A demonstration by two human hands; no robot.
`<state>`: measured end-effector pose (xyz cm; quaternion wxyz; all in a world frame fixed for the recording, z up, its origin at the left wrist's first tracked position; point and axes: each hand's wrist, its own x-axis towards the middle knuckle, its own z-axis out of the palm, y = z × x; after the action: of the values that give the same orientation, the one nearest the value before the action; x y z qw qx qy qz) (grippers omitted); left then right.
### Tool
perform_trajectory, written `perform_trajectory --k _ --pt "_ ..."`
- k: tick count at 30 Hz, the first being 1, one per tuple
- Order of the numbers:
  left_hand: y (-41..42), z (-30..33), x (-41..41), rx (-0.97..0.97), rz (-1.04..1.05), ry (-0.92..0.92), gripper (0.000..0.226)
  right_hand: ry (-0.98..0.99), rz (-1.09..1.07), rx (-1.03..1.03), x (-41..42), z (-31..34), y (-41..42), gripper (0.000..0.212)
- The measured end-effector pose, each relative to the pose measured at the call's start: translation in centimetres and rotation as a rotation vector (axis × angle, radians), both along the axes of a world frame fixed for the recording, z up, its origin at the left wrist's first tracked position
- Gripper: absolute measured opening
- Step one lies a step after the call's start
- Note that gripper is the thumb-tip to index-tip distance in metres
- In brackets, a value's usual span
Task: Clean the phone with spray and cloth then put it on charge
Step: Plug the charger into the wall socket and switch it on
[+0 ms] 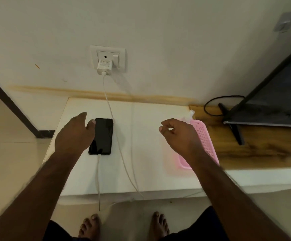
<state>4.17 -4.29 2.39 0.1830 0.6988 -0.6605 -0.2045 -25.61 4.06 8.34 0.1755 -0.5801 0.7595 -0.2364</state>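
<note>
A black phone (103, 136) lies screen up on the white tabletop (150, 171). A white cable (115, 136) runs from its near end, loops off the table's front edge and climbs to a white charger (104, 67) plugged into the wall socket (108, 57). My left hand (75, 134) hovers over the phone's left edge, thumb at its top left corner, fingers apart. My right hand (179, 136) floats above a pink basket (205, 136), fingers loosely curled and holding nothing. A spray bottle nozzle (191, 114) pokes out of the basket's far end. No cloth is visible.
A wooden shelf (263, 145) adjoins the table on the right, carrying a dark television (271, 101) on a black stand with a black cable behind. The wall stands directly behind the table. My bare feet (124, 225) rest on the tiled floor below the front edge.
</note>
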Motion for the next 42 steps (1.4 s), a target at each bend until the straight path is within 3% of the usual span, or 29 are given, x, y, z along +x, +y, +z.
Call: perform_trajectory --k 5,7,10,14,23,26,29,34,42 --pt "4.9 3.3 -2.8 -0.340 -0.004 0.154 0.048 0.002 -0.121 -0.089 -3.2 0.6 3.8 0.020" --pt "7.3 4.0 -5.1 -0.359 -0.061 0.227 0.049 0.041 -0.191 -0.094 -4.9 0.4 4.9 0.021" --pt "10.3 3.8 -10.3 -0.216 -0.196 0.329 0.044 0.114 -0.309 -0.006 -7.1 -0.4 6.2 0.023" --pt "11.9 2.0 -17.0 -0.042 -0.295 0.332 0.045 0.122 -0.404 0.034 -8.9 -1.7 7.4 0.032" --pt "10.7 -0.8 -24.6 0.206 -0.218 0.222 0.058 0.118 -0.410 0.137 -11.7 -4.5 7.5 0.030" --pt "10.7 -1.8 -25.4 0.278 -0.176 0.229 0.052 0.095 -0.448 0.201 -12.4 -5.1 7.6 0.031" --pt "10.9 -2.2 -26.0 0.366 -0.164 0.299 0.028 0.032 -0.480 0.289 -12.9 -5.5 7.7 0.029" --pt "11.4 -2.0 -26.5 0.417 -0.034 0.547 0.019 0.025 -0.472 0.322 -13.2 -6.0 7.5 0.027" --pt "9.0 -1.1 -26.3 0.391 -0.034 0.540 0.024 -0.059 -0.493 0.187 -12.7 -6.0 5.6 0.028"
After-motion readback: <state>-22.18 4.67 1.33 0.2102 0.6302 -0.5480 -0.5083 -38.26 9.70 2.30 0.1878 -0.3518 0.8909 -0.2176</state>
